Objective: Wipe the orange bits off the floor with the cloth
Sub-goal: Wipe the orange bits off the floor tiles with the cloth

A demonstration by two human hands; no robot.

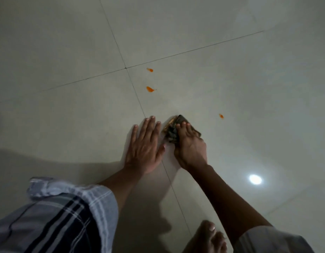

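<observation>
My right hand presses a dark folded cloth flat on the pale tiled floor, fingers curled over its top. The cloth's far left edge shows an orange-brown smear. Just to its left, my left hand lies palm down on the tile with fingers spread, holding nothing. Three orange bits lie beyond the hands: one near the tile joint crossing, a larger one below it, and a small one to the right of the cloth.
Dark grout lines cross at the upper middle. A ceiling light reflects on the tile at the right. My bare foot and checked garment fill the bottom of the view.
</observation>
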